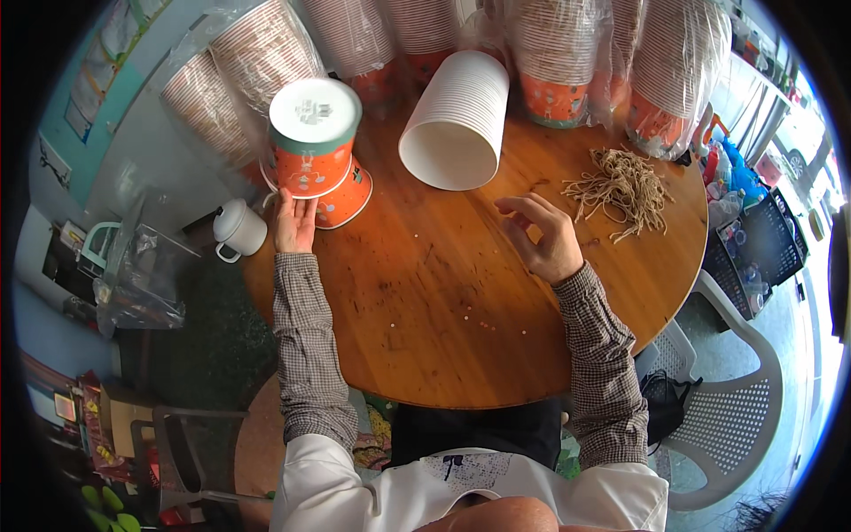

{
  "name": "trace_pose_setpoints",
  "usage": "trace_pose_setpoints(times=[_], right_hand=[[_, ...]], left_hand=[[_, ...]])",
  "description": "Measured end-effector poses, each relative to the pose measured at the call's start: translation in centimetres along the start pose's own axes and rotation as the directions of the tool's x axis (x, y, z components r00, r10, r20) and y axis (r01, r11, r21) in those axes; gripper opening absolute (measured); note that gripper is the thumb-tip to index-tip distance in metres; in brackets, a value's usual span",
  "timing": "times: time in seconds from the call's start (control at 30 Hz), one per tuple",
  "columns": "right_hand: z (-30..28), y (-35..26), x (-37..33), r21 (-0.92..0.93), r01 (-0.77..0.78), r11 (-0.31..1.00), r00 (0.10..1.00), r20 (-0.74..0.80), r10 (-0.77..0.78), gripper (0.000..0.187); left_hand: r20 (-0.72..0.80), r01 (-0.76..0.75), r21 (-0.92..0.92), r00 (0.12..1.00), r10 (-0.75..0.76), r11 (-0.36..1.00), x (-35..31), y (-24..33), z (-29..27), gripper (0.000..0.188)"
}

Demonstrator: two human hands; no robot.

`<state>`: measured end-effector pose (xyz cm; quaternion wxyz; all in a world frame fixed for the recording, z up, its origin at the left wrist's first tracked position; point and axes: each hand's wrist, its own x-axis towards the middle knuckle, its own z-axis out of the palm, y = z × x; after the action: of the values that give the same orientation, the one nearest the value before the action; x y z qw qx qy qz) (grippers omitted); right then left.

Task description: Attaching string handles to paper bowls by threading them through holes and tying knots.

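Head view: your left hand (293, 223) grips the base of an orange cup stack (312, 151) lying tilted on the round table (425, 301), near its far-left edge; the stack's white bottom faces up toward you. A second orange cup (347, 199) sits touching it on the right. Your right hand (542, 238) hovers mid-table, fingers loosely curled, holding nothing. A white cup stack (456, 120) lies on its side between the hands, mouth toward you. A twine pile (625, 184) sits just right of the right hand. Bagged cup stacks (558, 53) line the far edge. A white mug (238, 229) sits off-table, left of the left hand.
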<state>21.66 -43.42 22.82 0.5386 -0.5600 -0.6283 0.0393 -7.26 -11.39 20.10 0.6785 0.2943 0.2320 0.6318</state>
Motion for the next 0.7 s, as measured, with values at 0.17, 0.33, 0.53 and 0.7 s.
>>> trace_pose_setpoints(times=[0.17,0.33,0.53,0.7], right_hand=[[0.1,0.3,0.0,-0.029,-0.01,1.0,0.999,-0.036,0.009,0.021],[0.6,0.8,-0.1,-0.085,-0.01,0.996,1.0,-0.019,0.008,0.018],[0.8,1.2,-0.2,-0.146,-0.015,0.989,1.0,-0.015,0.013,0.016],[0.9,1.3,-0.3,-0.148,-0.029,0.989,0.997,0.067,0.039,0.02]], left_hand=[[-0.079,0.168,0.052,0.983,-0.164,0.984,2.4,-2.0,-4.7,0.032],[-0.139,0.094,0.206,0.988,-0.066,0.974,2.3,-2.3,-6.0,0.034],[0.304,-0.64,0.716,0.645,0.701,0.278,-0.5,0.2,-0.2,0.066],[0.656,-0.707,0.685,0.495,0.569,-0.175,1.5,2.4,3.1,0.058]])
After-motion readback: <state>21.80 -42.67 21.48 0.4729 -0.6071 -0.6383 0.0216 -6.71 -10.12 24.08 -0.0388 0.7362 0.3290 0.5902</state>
